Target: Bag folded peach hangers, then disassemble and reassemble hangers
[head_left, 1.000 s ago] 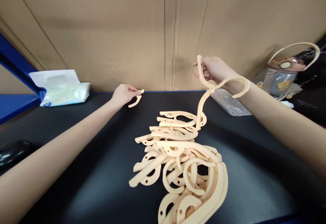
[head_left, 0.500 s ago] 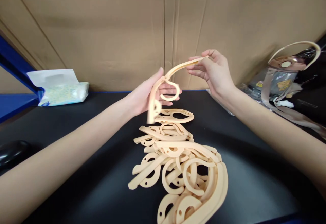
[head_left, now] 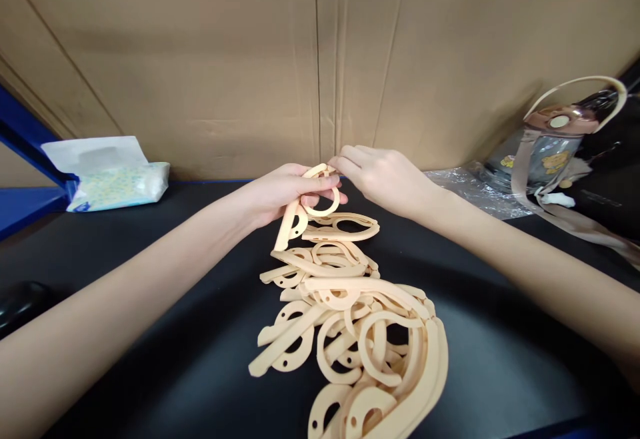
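A long heap of beige rubber gasket pieces [head_left: 350,319] with curved arms and round holes lies on the black table [head_left: 150,332]. Just above the heap's far end, both hands meet on one beige gasket piece [head_left: 305,209]. My left hand [head_left: 280,192] has its fingers wrapped over the piece's looped part. My right hand [head_left: 380,179] pinches the same piece at its top end, fingers closed. The piece's lower tip hangs down and touches the heap.
A cardboard wall [head_left: 320,59] closes the back. A tissue pack [head_left: 113,176] lies at the far left by a blue shelf frame [head_left: 25,139]. A lidded cup with a strap [head_left: 550,139] and clear plastic [head_left: 465,189] sit at the right. A black object [head_left: 20,299] lies at the left edge.
Both hands came down and together with the gasket piece, which is now folded up small over the heap's far end. One second ago the hands were apart, the left pinching a small scrap.
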The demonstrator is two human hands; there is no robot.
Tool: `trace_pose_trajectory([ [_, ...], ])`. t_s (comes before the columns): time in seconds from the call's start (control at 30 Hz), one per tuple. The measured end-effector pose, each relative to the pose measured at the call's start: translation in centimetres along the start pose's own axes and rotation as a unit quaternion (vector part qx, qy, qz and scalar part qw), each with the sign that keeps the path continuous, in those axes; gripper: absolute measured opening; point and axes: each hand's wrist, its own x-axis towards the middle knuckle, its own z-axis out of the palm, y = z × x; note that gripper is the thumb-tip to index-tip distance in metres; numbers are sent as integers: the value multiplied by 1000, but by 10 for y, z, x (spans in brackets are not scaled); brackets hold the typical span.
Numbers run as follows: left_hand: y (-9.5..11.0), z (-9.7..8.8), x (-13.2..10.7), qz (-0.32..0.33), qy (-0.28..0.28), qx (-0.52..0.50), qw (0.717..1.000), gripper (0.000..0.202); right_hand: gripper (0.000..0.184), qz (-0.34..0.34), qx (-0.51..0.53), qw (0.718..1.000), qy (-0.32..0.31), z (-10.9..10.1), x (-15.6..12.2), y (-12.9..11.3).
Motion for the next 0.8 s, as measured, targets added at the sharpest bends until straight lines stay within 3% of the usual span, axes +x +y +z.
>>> trace_pose_trajectory([
  [0.13, 9, 1, -5, -32, 34, 83, 995, 18, 28, 30, -18, 998, -54, 8, 1, -5],
  [0.27, 13, 4, -11, 9, 80, 212, 974, 17, 21, 152, 43, 978, -134, 30, -2, 29],
  [0.3, 13, 5, -12, 17, 87, 208, 974, 18, 22, 211, 38, 963, -163, 38, -4, 40],
  [0.37, 11, 7, -12, 27, 109, 170, 979, 22, 31, 258, 33, 948, -181, 55, -10, 59],
  [0.47, 9, 10, -9, 44, 145, 138, 979, 36, 33, 288, 45, 938, -187, 78, -17, 71],
  [0.57, 9, 11, -6, 83, 154, 112, 978, 34, 30, 299, 65, 935, -180, 91, -21, 68],
  [0.67, 11, 11, -4, 118, 141, 57, 981, 24, 28, 304, 86, 935, -161, 89, -20, 61],
  [0.8, 10, 11, -1, 203, 115, -28, 972, 28, 40, 292, 160, 937, -104, 65, -8, 44],
])
